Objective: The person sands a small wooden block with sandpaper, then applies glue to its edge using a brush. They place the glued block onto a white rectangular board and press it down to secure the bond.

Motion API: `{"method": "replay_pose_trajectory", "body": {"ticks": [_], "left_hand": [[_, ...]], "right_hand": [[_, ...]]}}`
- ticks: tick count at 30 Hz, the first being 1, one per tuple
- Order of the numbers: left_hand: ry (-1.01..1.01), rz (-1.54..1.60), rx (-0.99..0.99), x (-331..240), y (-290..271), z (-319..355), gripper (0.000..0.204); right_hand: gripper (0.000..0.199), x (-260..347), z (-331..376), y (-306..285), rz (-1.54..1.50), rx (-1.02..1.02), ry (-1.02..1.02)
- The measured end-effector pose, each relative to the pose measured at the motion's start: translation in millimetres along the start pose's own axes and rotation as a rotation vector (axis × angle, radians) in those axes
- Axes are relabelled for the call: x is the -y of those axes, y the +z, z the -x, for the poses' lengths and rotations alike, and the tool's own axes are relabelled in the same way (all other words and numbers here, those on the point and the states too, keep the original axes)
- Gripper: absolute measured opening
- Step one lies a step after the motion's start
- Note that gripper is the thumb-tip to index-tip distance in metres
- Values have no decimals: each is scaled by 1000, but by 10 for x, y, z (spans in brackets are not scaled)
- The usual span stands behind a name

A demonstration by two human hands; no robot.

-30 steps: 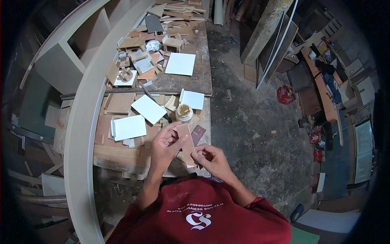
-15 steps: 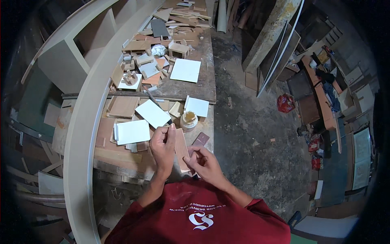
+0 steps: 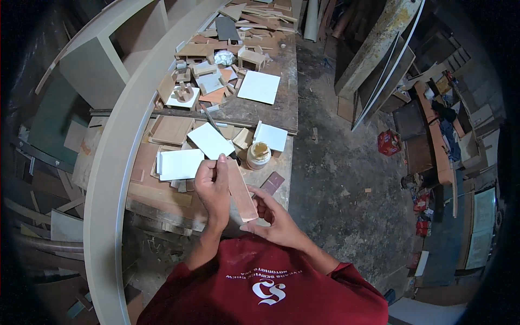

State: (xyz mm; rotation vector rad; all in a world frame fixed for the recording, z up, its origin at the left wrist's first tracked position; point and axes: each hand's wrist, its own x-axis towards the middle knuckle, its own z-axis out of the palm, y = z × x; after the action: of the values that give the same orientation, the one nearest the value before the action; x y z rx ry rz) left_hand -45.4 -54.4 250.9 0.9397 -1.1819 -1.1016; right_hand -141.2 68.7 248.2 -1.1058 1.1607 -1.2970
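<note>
A narrow, flat wooden strip point(image 3: 241, 194) slants in front of my chest. My right hand point(image 3: 275, 221) grips its lower end, the thumb below that end and the fingers along the right edge. Beside the strip's upper left edge is my left hand point(image 3: 213, 187), fingers curled and thumb pressed against them. What the left hand pinches, if anything, is hidden. Beyond the hands stands an open jar point(image 3: 258, 157) with yellowish stuff at its mouth. A dark reddish-brown block point(image 3: 272, 183) lies on the bench right of the strip.
White panels point(image 3: 181, 164) and wood offcuts crowd the workbench point(image 3: 290, 157). Small wooden assemblies point(image 3: 252, 57) and a larger white board point(image 3: 259, 87) lie farther back. A long pale curved panel point(image 3: 105, 184) runs along the left. A red box point(image 3: 389, 142) sits on the floor to the right.
The strip has tilted, its lower end shifting slightly right and up. My right thumb has moved from the strip's face to below its end. The view has shifted slightly.
</note>
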Motion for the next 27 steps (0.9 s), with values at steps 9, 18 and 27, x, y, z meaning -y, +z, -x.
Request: {"method": "replay_pose_trajectory", "body": {"ticks": [9, 18, 27], "left_hand": [[-605, 314, 124, -1, 70, 233, 18], [-919, 733, 484, 288, 108, 668, 25], [-990, 721, 678, 294, 163, 831, 34]], "right_hand": [[71, 51, 66, -142, 465, -179, -482], [52, -14, 13, -400, 550, -475, -565], [46, -134, -72, -584, 487, -579, -326]]}}
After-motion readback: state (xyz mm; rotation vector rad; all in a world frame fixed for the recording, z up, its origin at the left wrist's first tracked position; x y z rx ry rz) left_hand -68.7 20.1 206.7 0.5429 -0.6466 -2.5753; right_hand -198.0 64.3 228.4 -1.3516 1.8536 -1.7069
